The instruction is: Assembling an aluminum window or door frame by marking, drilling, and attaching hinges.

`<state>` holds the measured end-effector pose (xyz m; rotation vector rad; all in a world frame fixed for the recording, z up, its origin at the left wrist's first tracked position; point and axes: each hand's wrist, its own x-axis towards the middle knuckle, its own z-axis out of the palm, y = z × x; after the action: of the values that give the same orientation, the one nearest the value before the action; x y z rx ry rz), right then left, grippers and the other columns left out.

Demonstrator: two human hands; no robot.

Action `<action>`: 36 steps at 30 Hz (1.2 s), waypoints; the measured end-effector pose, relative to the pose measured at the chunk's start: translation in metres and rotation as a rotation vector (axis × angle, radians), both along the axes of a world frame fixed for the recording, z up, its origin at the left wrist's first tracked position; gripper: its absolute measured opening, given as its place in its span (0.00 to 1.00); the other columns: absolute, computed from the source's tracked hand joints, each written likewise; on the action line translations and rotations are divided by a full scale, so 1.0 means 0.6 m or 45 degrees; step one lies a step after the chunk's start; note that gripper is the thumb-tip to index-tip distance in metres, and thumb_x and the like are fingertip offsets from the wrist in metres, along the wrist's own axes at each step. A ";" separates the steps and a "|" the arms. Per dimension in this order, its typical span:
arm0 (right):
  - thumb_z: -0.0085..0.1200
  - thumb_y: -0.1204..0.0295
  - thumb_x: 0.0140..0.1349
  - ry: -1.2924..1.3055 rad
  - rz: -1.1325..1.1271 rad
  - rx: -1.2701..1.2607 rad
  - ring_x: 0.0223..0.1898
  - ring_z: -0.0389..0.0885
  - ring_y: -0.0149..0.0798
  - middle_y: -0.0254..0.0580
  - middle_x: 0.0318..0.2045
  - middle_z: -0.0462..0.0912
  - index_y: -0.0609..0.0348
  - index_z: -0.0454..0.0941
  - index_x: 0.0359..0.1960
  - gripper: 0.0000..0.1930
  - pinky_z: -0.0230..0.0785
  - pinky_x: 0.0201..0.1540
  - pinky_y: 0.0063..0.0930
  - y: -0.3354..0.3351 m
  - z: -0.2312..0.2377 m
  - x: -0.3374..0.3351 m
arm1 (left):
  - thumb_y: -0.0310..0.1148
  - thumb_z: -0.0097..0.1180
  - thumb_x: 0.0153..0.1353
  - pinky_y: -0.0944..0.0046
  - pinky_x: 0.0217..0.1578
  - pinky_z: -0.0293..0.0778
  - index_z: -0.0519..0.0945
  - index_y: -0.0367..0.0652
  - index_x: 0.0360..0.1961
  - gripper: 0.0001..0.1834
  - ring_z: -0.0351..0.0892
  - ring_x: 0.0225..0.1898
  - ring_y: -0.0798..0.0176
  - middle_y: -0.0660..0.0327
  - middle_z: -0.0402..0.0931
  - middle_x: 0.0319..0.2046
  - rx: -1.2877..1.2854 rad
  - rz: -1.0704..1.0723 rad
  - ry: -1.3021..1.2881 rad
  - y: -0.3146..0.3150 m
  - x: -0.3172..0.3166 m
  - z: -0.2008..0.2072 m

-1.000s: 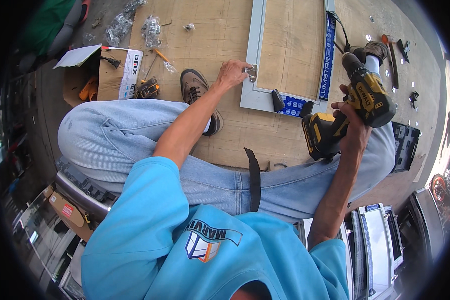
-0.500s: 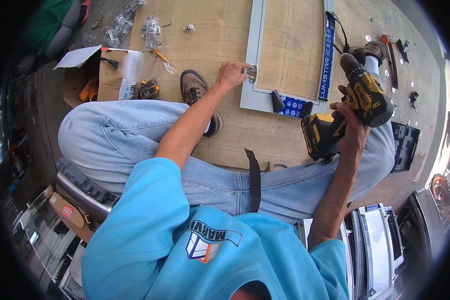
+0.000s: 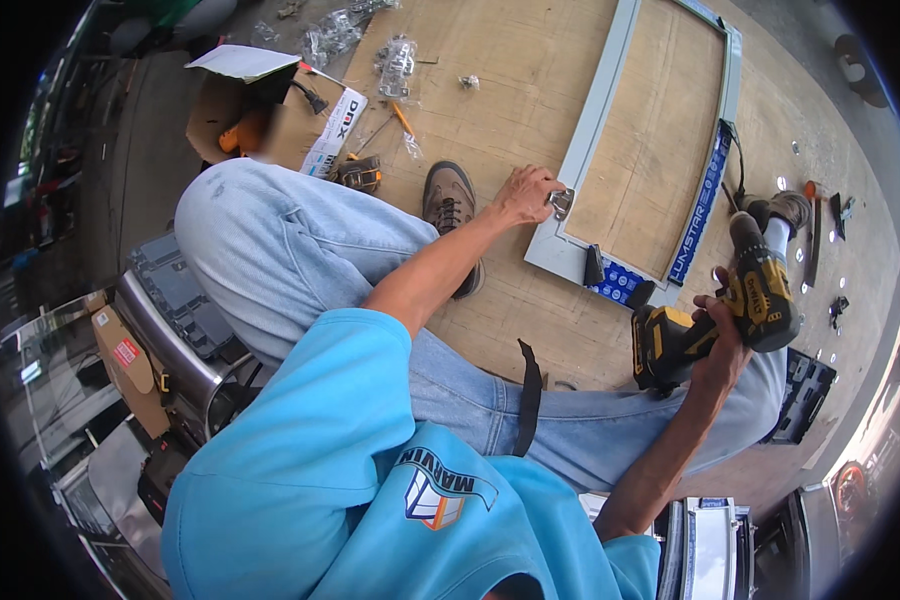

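My right hand (image 3: 722, 335) is wrapped around the grip of a yellow and black cordless drill (image 3: 766, 295), held above my right leg with its chuck toward the far side. My left hand (image 3: 525, 196) is closed on a small shiny metal bracket (image 3: 562, 204) against the near left corner of a light grey metal window frame (image 3: 577, 160). That frame lies flat on a wooden board (image 3: 490, 110). Blue printed film (image 3: 700, 205) covers part of its right side, and a black block (image 3: 595, 266) sits at its near end.
An open cardboard box (image 3: 295, 125) stands at the far left, a yellow and black tool (image 3: 359, 173) beside it. Bagged metal parts (image 3: 397, 65) and an orange-handled screwdriver (image 3: 402, 118) lie on the board. A black tool case (image 3: 802, 395) sits at the right.
My view has turned, so the frame, box and board appear shifted right and tilted. My left hand stays on the bracket, and the drill remains in my right hand.
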<state>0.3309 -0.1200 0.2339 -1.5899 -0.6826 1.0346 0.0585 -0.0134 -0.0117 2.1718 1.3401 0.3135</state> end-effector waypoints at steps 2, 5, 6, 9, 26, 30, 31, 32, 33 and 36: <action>0.55 0.81 0.47 -0.002 -0.032 0.006 0.31 0.78 0.32 0.46 0.45 0.78 0.68 0.70 0.51 0.25 0.71 0.31 0.21 -0.005 0.001 0.003 | 0.36 0.56 0.45 0.53 0.53 0.64 0.79 0.48 0.44 0.21 0.70 0.50 0.53 0.55 0.75 0.43 0.081 0.064 -0.084 -0.001 0.008 0.013; 0.55 0.81 0.47 0.024 -0.052 -0.017 0.31 0.78 0.33 0.46 0.45 0.78 0.68 0.70 0.51 0.25 0.71 0.32 0.21 -0.005 0.000 0.002 | 0.36 0.55 0.49 0.54 0.49 0.68 0.78 0.43 0.43 0.18 0.72 0.48 0.51 0.52 0.75 0.43 0.023 0.391 -0.086 0.056 -0.032 0.019; 0.55 0.80 0.46 0.038 -0.064 -0.046 0.30 0.78 0.34 0.47 0.45 0.78 0.68 0.70 0.51 0.26 0.70 0.33 0.22 -0.001 -0.003 0.000 | 0.36 0.55 0.52 0.54 0.46 0.70 0.78 0.41 0.42 0.17 0.73 0.47 0.50 0.51 0.75 0.43 -0.094 0.647 -0.073 0.088 -0.056 0.013; 0.54 0.81 0.46 0.037 0.015 -0.106 0.30 0.77 0.33 0.46 0.44 0.77 0.68 0.70 0.50 0.25 0.70 0.33 0.23 0.015 -0.009 -0.021 | 0.39 0.56 0.55 0.53 0.43 0.72 0.75 0.38 0.44 0.19 0.74 0.45 0.47 0.47 0.74 0.42 0.133 1.013 0.047 0.184 -0.183 0.002; 0.57 0.73 0.39 -0.492 0.553 -0.521 0.24 0.69 0.29 0.32 0.22 0.72 0.62 0.72 0.31 0.14 0.61 0.29 0.24 0.038 -0.121 -0.059 | 0.44 0.65 0.45 0.44 0.51 0.58 0.64 0.39 0.55 0.38 0.64 0.53 0.47 0.48 0.67 0.51 -0.070 1.827 0.421 0.250 -0.321 -0.012; 0.58 0.73 0.39 -0.461 0.473 -0.608 0.24 0.70 0.30 0.34 0.22 0.73 0.63 0.72 0.31 0.14 0.62 0.30 0.25 0.044 -0.124 -0.053 | 0.46 0.66 0.43 0.44 0.52 0.60 0.65 0.40 0.53 0.38 0.66 0.53 0.46 0.47 0.70 0.47 0.061 1.605 0.429 0.267 -0.324 0.006; 0.58 0.75 0.39 -0.430 0.447 -0.655 0.25 0.70 0.31 0.34 0.23 0.73 0.64 0.72 0.30 0.14 0.63 0.31 0.25 0.043 -0.125 -0.055 | 0.46 0.66 0.43 0.44 0.52 0.60 0.65 0.40 0.53 0.38 0.66 0.53 0.46 0.47 0.70 0.47 0.061 1.618 0.439 0.263 -0.327 0.009; 0.58 0.75 0.39 -0.426 0.463 -0.650 0.25 0.70 0.31 0.34 0.23 0.73 0.64 0.72 0.30 0.14 0.63 0.31 0.25 0.046 -0.123 -0.060 | 0.47 0.65 0.44 0.46 0.51 0.61 0.66 0.40 0.53 0.37 0.67 0.53 0.46 0.46 0.71 0.46 0.204 1.586 0.279 0.269 -0.325 0.009; 0.59 0.74 0.39 -0.420 0.461 -0.637 0.25 0.70 0.31 0.34 0.23 0.73 0.64 0.73 0.30 0.14 0.62 0.31 0.25 0.048 -0.118 -0.064 | 0.48 0.64 0.46 0.47 0.50 0.63 0.66 0.40 0.53 0.36 0.67 0.52 0.47 0.46 0.72 0.44 0.345 1.547 0.123 0.273 -0.323 0.009; 0.59 0.73 0.39 -0.437 0.423 -0.612 0.24 0.70 0.31 0.35 0.22 0.73 0.63 0.73 0.29 0.13 0.62 0.30 0.25 0.054 -0.105 -0.075 | 0.45 0.59 0.53 0.51 0.49 0.65 0.68 0.41 0.52 0.30 0.68 0.52 0.49 0.48 0.72 0.44 0.478 1.351 -0.086 0.292 -0.270 0.018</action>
<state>0.2858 -0.0874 0.1708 -2.1531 -1.0087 1.2442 -0.1037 0.1616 -0.0012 1.4612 2.4366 1.0813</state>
